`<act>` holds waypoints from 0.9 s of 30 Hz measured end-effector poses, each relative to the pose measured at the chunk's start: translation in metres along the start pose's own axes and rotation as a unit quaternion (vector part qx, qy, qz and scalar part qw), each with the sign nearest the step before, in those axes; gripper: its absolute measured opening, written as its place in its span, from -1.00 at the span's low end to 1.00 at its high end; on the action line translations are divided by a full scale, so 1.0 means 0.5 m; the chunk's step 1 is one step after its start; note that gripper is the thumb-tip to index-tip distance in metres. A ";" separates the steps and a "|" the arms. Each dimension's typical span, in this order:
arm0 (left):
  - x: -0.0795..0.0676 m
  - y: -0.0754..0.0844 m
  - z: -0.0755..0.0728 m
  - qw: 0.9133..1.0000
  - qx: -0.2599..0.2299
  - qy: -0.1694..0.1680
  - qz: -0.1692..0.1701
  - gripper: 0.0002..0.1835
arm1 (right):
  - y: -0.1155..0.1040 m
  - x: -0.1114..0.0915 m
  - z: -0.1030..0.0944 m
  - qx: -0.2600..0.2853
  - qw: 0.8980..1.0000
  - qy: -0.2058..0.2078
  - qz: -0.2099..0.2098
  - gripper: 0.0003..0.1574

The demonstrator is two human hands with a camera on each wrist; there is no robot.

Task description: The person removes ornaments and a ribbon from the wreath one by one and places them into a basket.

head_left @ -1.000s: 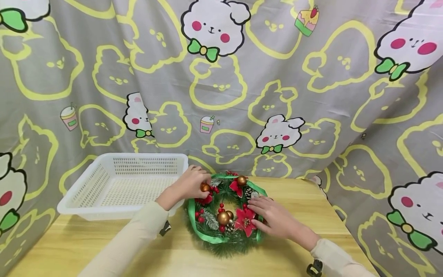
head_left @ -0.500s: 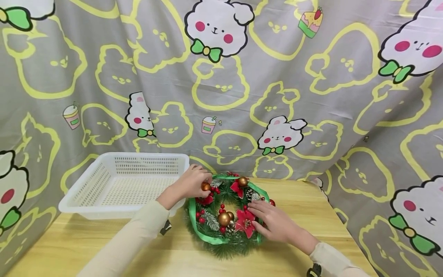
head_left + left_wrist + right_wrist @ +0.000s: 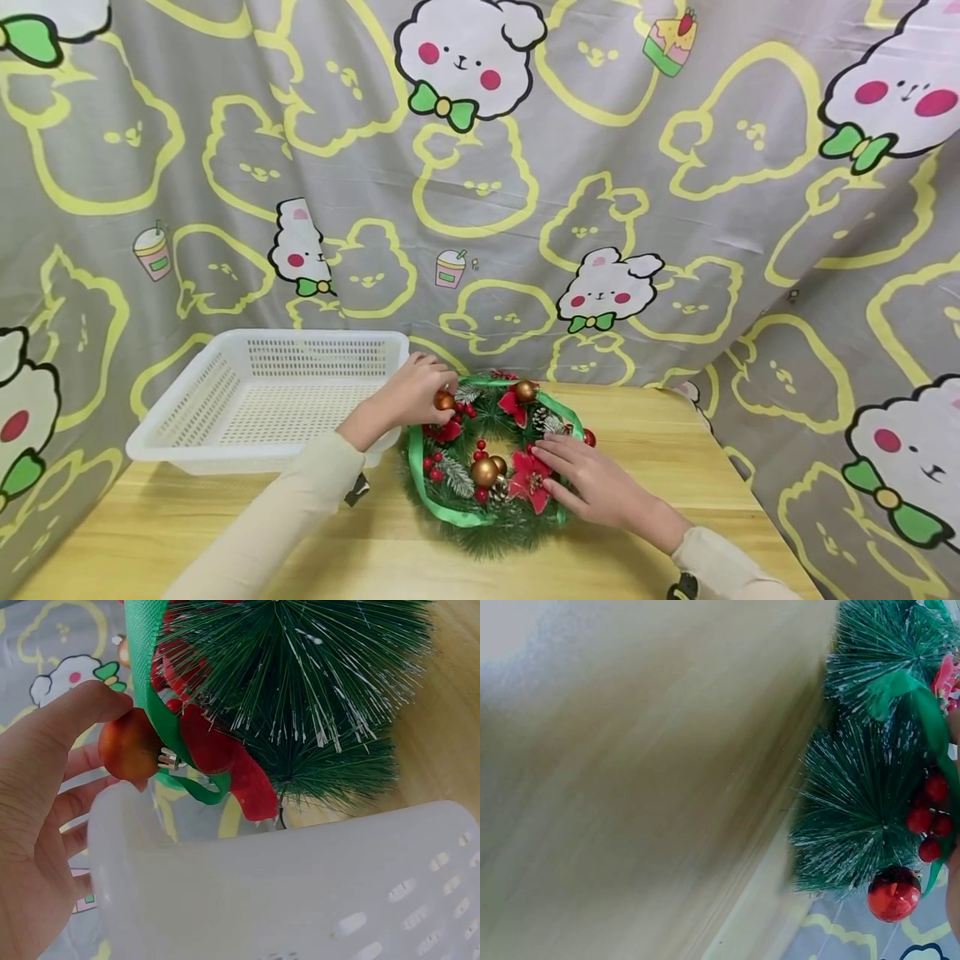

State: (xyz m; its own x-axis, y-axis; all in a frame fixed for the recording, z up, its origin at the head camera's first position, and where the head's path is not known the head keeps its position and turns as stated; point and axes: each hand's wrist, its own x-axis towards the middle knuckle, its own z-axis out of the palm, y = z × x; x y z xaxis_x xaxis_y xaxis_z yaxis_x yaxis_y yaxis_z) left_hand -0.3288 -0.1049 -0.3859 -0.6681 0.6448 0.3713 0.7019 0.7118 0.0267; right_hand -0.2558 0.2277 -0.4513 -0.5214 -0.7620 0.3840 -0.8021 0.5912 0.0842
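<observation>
A green Christmas wreath (image 3: 483,533) lies on the wooden table, trimmed with a green ribbon (image 3: 446,512), red poinsettias (image 3: 531,482), berries, pinecones and gold baubles (image 3: 484,472). At its upper left, my left hand (image 3: 411,396) holds a copper-coloured bauble (image 3: 129,746) between thumb and fingers; the ribbon runs right beside the bauble's cap. On the wreath's right side rests my right hand (image 3: 600,483), fingers extended across the foliage beside a poinsettia. Only a sliver of that hand shows in the right wrist view, where a shiny red bauble (image 3: 894,894) hangs at the wreath's edge.
A white perforated plastic basket (image 3: 187,458) stands to the left, its right end close to the wreath and under my left forearm. Behind the wooden table (image 3: 660,425) hangs a grey cartoon-print curtain (image 3: 480,192), which also covers both sides.
My right hand has slid slightly toward the front of the wreath, uncovering the red bauble at the right edge. The left hand keeps its hold on the copper bauble.
</observation>
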 end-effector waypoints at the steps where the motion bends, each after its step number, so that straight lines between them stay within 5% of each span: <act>1: 0.000 -0.001 -0.002 1.000 -0.001 0.000 -0.001 -0.78 | -0.001 0.001 0.000 0.000 1.000 -0.001 -0.001 -0.41; 13: 0.004 -0.003 -0.017 0.999 0.006 0.038 0.023 -0.81 | 0.003 -0.006 0.010 -0.010 1.000 0.009 -0.009 -0.43; 27: 0.026 -0.027 -0.067 0.983 0.076 0.156 0.064 -0.73 | 0.007 -0.006 0.010 -0.019 0.999 0.023 -0.023 -0.44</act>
State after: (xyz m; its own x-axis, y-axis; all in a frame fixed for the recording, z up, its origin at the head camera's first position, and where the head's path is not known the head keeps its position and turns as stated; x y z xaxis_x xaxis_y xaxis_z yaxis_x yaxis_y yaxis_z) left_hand -0.3385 -0.1153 -0.3503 -0.4513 0.6322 0.6298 0.7149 0.6785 -0.1688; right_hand -0.2587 0.2305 -0.4568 -0.4694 -0.7761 0.4212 -0.8126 0.5663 0.1379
